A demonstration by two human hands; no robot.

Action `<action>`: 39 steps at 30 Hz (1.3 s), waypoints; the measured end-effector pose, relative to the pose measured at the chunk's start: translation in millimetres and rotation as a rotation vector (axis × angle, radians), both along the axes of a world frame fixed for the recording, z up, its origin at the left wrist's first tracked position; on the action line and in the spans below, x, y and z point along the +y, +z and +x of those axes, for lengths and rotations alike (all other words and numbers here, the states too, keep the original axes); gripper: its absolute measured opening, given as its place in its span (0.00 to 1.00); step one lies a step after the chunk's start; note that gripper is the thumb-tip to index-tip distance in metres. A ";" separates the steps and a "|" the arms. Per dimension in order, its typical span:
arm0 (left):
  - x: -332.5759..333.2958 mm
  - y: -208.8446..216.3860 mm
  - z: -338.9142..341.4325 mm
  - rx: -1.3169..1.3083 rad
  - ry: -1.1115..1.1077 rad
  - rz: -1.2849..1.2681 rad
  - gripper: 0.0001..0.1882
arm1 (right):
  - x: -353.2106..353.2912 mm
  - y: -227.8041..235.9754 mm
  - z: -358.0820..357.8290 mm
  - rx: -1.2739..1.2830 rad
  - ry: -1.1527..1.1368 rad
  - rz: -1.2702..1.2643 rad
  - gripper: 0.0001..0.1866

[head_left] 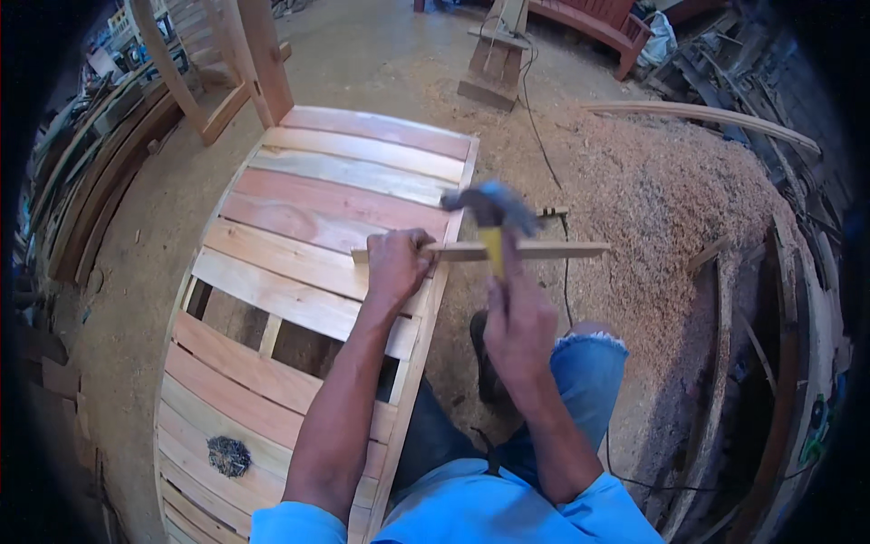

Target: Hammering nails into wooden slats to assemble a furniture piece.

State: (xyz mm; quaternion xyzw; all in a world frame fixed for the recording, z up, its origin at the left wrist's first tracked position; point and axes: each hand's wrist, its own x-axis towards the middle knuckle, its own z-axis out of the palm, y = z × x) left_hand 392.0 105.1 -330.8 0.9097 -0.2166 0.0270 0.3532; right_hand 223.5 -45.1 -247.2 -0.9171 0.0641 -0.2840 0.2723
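My right hand (521,326) grips a claw hammer (492,240) by its handle, which has a yellow part below the dark head. The hammer head is blurred and hangs above the slatted frame's right edge. My left hand (396,265) is closed around a narrow wooden strip (526,250). That strip lies across the frame's right rail and sticks out to the right past it. Whether the left fingers also pinch a nail cannot be made out. Under both lies a long slatted wooden panel (331,166) of pale and reddish boards, with a gap between slats near its middle.
A dark round clump of thin pieces (228,456), perhaps nails, rests on the near slats. Wood shavings (652,208) are heaped on the right. A wooden stand (494,68) and a cable (542,145) are ahead; stacked boards (109,181) stand left.
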 end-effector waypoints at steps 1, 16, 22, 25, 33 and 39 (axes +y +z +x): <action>-2.6 2.1 4.6 -0.028 0.005 -0.025 0.13 | 1.9 7.7 1.3 0.003 0.002 0.000 0.38; -2.7 -3.5 -2.0 -0.017 0.001 -0.016 0.13 | 1.3 -13.2 4.7 0.121 -0.038 -0.145 0.32; -3.9 -3.7 1.6 -0.019 0.014 0.026 0.12 | 6.0 2.9 -3.4 0.020 -0.007 -0.004 0.37; -4.8 0.5 -0.9 -0.015 0.000 -0.025 0.12 | 8.7 -9.5 -7.4 -0.220 -0.102 -0.020 0.36; -6.5 4.2 3.1 -0.022 0.000 0.002 0.12 | 13.8 2.7 -4.4 -0.080 -0.028 0.002 0.28; 0.2 -7.5 -7.1 0.013 0.011 0.069 0.10 | 5.9 -27.8 -1.4 0.343 -0.010 -0.194 0.40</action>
